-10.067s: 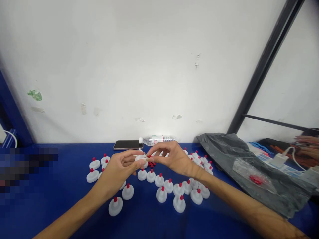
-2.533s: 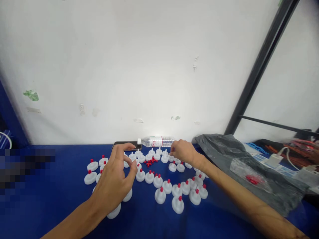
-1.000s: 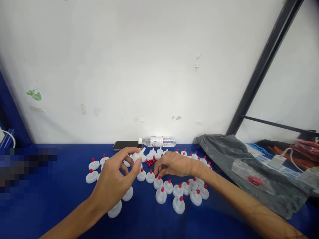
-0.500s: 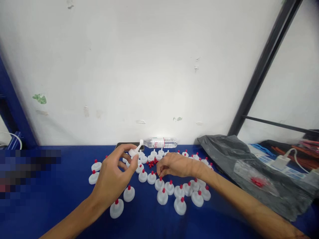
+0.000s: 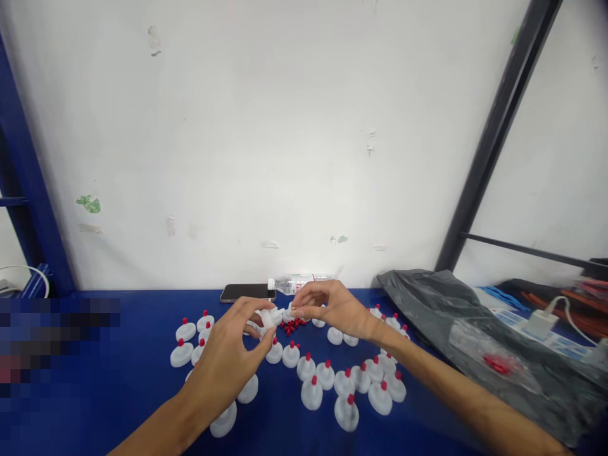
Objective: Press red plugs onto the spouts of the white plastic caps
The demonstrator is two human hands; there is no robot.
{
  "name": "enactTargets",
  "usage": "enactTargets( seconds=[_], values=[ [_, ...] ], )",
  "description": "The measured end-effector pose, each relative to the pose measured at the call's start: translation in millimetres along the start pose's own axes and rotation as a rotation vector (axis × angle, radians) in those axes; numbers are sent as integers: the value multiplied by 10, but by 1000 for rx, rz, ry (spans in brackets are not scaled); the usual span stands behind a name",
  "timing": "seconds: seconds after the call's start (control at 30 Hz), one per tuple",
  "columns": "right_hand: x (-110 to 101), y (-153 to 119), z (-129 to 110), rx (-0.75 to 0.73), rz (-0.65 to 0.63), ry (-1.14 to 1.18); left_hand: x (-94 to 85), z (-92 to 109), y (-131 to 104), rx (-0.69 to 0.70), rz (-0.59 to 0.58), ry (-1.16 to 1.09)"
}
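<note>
My left hand (image 5: 237,339) pinches a white nozzle cap (image 5: 270,318) between thumb and fingers, its spout tilted toward the right. Close to that spout is my right hand (image 5: 327,307), thumb and index finger pressed together; what they hold, if anything, is too small to make out. Below and between the hands lies a pile of small red tips (image 5: 292,326). Around them stand many white nozzle caps with red tips, such as one cap (image 5: 311,394) at the front and another cap (image 5: 181,354) on the left. My left hand partly covers some caps.
A black phone (image 5: 247,291) and a clear bottle (image 5: 287,285) lie by the wall. On the right, a grey plastic sheet (image 5: 427,316) carries a clear bag with red pieces (image 5: 496,363). Beyond are a white charger (image 5: 540,322) and cables. The tabletop (image 5: 142,392) is blue.
My right hand has risen from the table among the caps to the spout of the cap in my left hand. The held cap has turned, its spout now pointing right. The view has tilted slightly upward.
</note>
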State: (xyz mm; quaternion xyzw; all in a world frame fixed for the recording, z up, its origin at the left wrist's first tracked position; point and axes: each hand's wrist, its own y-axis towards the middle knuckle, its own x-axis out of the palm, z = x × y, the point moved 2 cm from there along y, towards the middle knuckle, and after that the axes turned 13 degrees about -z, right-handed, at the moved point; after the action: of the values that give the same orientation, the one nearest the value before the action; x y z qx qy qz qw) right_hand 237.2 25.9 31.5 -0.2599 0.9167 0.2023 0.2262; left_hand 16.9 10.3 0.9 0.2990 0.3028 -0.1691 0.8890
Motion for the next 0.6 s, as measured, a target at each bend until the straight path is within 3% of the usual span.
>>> enactTargets(
  seconds=[0.23, 0.47, 0.6],
  values=[
    [87, -17, -62, -7, -1, 55, 50, 38, -28, 98, -18, 23],
    [159, -1, -6, -38, -90, 384, -6, 72, -30, -52, 44, -346],
    [256, -19, -59, -82, -171, 593, -43, 99, -52, 0, 114, -240]
  ],
)
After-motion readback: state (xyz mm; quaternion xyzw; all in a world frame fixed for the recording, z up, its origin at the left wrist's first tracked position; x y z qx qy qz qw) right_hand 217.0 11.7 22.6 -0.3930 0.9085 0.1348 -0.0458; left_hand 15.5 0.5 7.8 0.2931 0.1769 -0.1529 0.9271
